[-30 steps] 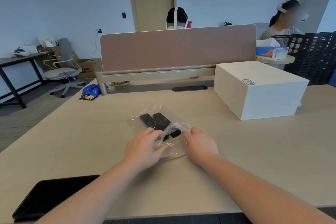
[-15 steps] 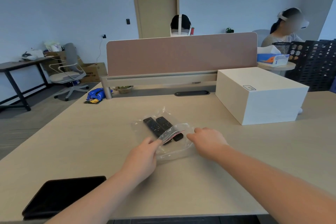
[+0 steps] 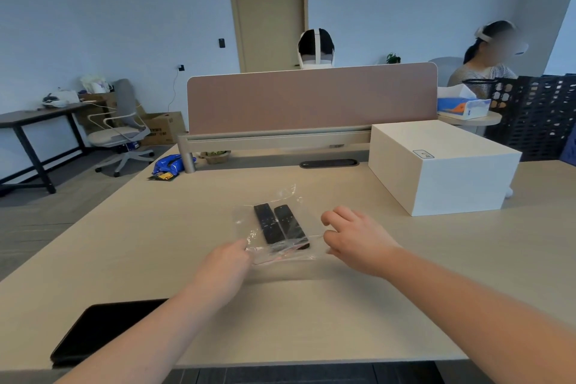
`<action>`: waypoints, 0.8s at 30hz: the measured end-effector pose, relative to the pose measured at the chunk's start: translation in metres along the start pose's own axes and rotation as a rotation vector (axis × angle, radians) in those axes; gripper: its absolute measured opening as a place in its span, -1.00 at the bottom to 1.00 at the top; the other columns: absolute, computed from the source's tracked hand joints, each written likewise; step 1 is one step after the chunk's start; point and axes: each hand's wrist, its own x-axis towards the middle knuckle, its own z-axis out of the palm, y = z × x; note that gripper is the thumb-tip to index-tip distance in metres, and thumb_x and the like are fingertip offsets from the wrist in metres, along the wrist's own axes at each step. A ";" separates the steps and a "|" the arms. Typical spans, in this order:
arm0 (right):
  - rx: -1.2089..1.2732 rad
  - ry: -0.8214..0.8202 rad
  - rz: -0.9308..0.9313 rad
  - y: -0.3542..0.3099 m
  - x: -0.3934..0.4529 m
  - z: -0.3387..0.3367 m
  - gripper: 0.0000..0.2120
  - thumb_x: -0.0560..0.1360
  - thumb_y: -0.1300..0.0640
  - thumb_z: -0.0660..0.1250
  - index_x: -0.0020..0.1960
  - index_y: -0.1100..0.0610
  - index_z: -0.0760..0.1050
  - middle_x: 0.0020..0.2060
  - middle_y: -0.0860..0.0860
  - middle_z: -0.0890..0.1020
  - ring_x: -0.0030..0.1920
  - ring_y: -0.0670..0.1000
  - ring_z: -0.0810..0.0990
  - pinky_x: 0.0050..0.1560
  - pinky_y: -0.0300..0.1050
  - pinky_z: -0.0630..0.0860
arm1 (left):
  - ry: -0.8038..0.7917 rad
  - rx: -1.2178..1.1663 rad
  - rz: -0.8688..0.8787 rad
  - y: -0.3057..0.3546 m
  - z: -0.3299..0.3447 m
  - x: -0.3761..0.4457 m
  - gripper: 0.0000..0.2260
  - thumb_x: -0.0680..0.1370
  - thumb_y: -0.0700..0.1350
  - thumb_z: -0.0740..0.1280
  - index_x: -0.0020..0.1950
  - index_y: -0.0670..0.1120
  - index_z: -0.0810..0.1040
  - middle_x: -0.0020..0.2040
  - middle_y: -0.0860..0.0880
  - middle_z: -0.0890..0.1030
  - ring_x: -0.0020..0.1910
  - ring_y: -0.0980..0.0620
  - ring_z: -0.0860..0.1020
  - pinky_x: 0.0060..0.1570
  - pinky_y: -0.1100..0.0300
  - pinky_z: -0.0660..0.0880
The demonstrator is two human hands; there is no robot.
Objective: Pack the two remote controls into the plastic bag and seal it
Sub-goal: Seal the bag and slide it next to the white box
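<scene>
Bag: clear plastic zip bag, lay flat near the middle of the pale wooden worktop, mouth toward the near edge.
Contents: two slim black remote controls, lay side by side inside the bag, near ends close to the mouth.
Left hand: pinched shut on the bag's near-left corner at the mouth strip.
Right hand: at the bag's near-right corner, fingers curled; grip on the plastic not clear, cannot tell whether closed on it.
Seal: mouth looked crumpled and raised, seemingly not fully pressed closed; too blurred for certainty.
Risk, slipping out: with the near ends so close to the mouth, any lift or tilt toward the near edge likely to slide a remote back out.
Risk, partial seal: wrinkled strip stretched unevenly between the corners likely to leave a gap along the track.
Risk, trapped end: a remote end under the strip likely to block closure.
Risk, sliding bag: smooth film on a smooth worktop likely to skid under one-sided pressure.
Surroundings: white rectangular box toward the far right corner, flat black tablet at the near left edge, both well apart from the bag.
</scene>
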 end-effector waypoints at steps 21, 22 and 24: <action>0.223 -0.100 0.320 -0.009 0.002 -0.008 -0.57 0.48 -0.15 0.28 0.20 0.10 0.31 0.07 0.09 0.55 0.12 0.16 0.48 -0.17 -0.05 0.41 | 0.384 -0.191 0.172 -0.021 0.020 -0.006 -0.72 0.42 0.01 0.06 -0.29 -0.05 0.51 -0.33 -0.02 0.57 -0.34 -0.08 0.56 -0.47 0.13 0.51; 0.163 -0.047 0.268 -0.011 0.003 -0.009 -0.45 0.39 -0.21 0.36 0.23 0.06 0.31 0.10 0.07 0.54 0.16 0.14 0.46 -0.06 -0.03 0.44 | 0.395 -0.195 0.181 -0.021 0.020 -0.006 -0.71 0.43 0.00 0.06 -0.28 -0.05 0.52 -0.31 -0.02 0.57 -0.34 -0.06 0.55 -0.46 0.15 0.50; 0.072 0.010 0.182 -0.021 0.009 -0.013 -0.25 0.13 -0.31 0.48 0.23 -0.04 0.39 0.10 0.04 0.58 0.15 0.11 0.51 -0.03 0.01 0.52 | 0.413 -0.231 0.207 -0.020 0.017 -0.007 -0.71 0.45 -0.01 0.07 -0.24 -0.07 0.54 -0.29 -0.02 0.57 -0.33 -0.03 0.53 -0.43 0.16 0.50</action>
